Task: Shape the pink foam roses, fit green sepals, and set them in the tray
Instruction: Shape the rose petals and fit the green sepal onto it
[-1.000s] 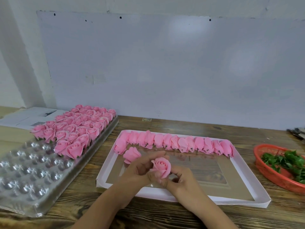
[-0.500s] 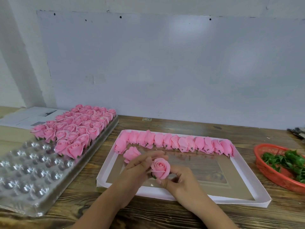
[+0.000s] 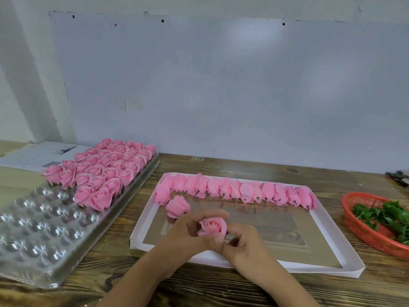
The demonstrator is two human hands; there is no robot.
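1. Left hand (image 3: 188, 234) and right hand (image 3: 244, 247): fingers of both curled round one rose (image 3: 213, 226), held above the white box (image 3: 332, 268)
2. Tray (image 3: 33, 251), left on the desk (image 3: 221, 291): far half holds roses
3. Paper (image 3: 37, 155) print and small sticker (image 3: 197, 158): too blurred to read

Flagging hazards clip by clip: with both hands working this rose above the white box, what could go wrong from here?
1. Both hands, left hand and right hand, pinch the rose at its base; squeezing may crease the soft petals.
2. A loose rose lies just beyond the fingers and could be knocked.
3. The sepals sit in the red basket far to the right; reaching there might brush the row of buds.
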